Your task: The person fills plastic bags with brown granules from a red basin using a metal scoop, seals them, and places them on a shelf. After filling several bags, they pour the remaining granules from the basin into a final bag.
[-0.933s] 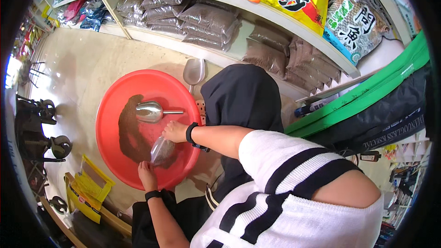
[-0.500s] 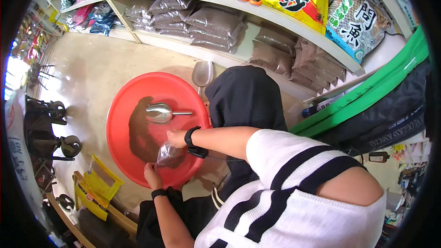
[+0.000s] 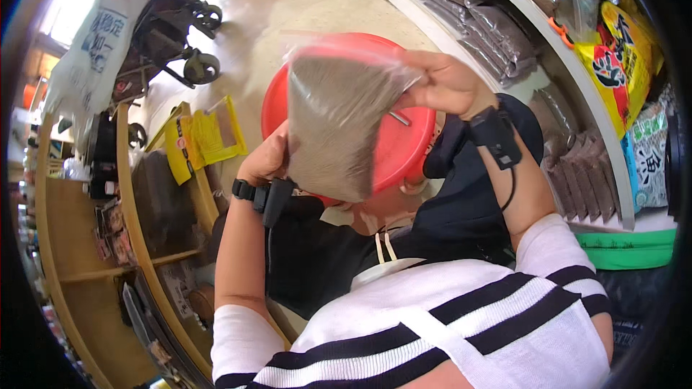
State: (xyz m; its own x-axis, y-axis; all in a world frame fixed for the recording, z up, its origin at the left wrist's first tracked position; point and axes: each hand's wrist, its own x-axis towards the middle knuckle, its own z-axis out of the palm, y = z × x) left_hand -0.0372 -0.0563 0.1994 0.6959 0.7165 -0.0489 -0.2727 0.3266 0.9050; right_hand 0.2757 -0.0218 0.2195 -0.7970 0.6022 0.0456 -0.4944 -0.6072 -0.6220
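Note:
A clear plastic bag (image 3: 335, 126) filled with brown sand-like grains is held up in front of me, tilted. My right hand (image 3: 450, 88) pinches its upper right corner. Closed against the bag's left side is my left hand (image 3: 267, 156); the fingers behind it are hidden. Below the bag sits a round red basin (image 3: 277, 97) on the floor, largely covered by the bag. Beside the bag's right edge, the metal handle of a scoop (image 3: 400, 118) shows in the basin. The scoop's bowl is hidden.
At left stand wooden shelving (image 3: 126, 194), a yellow package (image 3: 209, 137) and a black wheeled cart (image 3: 180, 36). Shelves on the right hold stacked brown-filled bags (image 3: 497, 36) and a yellow bag (image 3: 613, 65). My knees flank the basin's near side.
My view has turned and my torso now faces the basin. Both hands, earlier low over the basin at a clear bag, have risen; a filled bag is now between them.

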